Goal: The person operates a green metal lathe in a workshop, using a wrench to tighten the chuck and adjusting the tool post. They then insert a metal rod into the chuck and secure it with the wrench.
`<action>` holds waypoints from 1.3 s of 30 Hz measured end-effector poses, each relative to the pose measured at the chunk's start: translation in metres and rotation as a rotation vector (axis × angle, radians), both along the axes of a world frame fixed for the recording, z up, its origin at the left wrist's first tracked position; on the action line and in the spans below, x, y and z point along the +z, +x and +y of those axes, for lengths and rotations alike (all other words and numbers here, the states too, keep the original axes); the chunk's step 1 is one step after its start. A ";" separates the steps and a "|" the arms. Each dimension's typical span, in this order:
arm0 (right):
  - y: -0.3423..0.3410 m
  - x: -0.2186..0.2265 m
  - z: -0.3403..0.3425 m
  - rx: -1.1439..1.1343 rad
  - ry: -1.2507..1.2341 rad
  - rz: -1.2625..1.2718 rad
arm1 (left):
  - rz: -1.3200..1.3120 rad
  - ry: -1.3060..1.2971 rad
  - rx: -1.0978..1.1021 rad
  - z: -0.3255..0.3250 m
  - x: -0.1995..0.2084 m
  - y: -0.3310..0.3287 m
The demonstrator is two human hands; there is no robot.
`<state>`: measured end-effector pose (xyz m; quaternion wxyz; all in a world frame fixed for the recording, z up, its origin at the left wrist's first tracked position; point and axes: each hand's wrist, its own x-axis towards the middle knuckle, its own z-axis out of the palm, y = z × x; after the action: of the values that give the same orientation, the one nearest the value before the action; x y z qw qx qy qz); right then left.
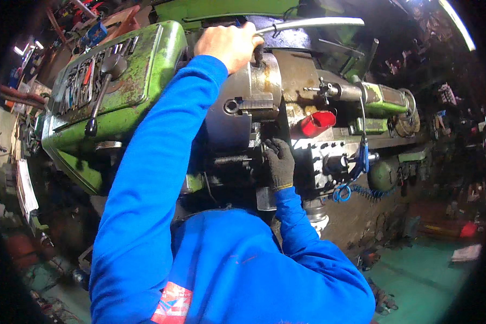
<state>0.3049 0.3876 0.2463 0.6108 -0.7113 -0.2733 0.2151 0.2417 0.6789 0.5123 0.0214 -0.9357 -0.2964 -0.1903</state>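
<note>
My bare left hand (pixel 225 44) is closed on the handle of a chuck key (pixel 258 53), above the big metal lathe chuck (pixel 229 124). From that hand a long pale bar (pixel 318 22) sticks out to the right. Lower down, my right hand (pixel 280 164) wears a dark knitted glove. Its fingers are curled in front of the chuck's face, beside the jaws; whatever they grip is hidden in shadow. A chuck jaw with a round socket (pixel 232 106) faces up between my two hands.
On the left, the green headstock (pixel 162 59) carries wrenches (pixel 81 83) and a ball-ended lever (pixel 100 100). Right of the chuck are a red cup (pixel 317 123), the bolted tool post (pixel 329 162), a blue coiled hose (pixel 370 191) and the green tailstock (pixel 384 100) with a drill chuck.
</note>
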 end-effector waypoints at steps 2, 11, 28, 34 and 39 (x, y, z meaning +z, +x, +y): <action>-0.010 0.016 -0.005 0.036 0.068 0.222 | 0.020 0.006 0.032 0.000 0.001 -0.001; -0.019 0.054 -0.015 -0.006 0.111 0.063 | 0.085 0.098 0.068 0.007 -0.002 0.004; 0.004 0.066 -0.020 0.221 0.054 0.032 | 0.117 0.162 0.117 0.019 -0.005 0.005; 0.009 0.049 -0.019 0.253 -0.053 0.063 | 0.109 0.151 0.106 0.026 -0.005 0.008; 0.015 0.058 -0.023 0.442 0.031 0.092 | 0.076 0.084 0.109 0.020 -0.001 0.002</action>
<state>0.3197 0.3644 0.3040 0.5718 -0.6140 -0.3975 0.3715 0.2437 0.6993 0.5112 0.0822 -0.9229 -0.3377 -0.1655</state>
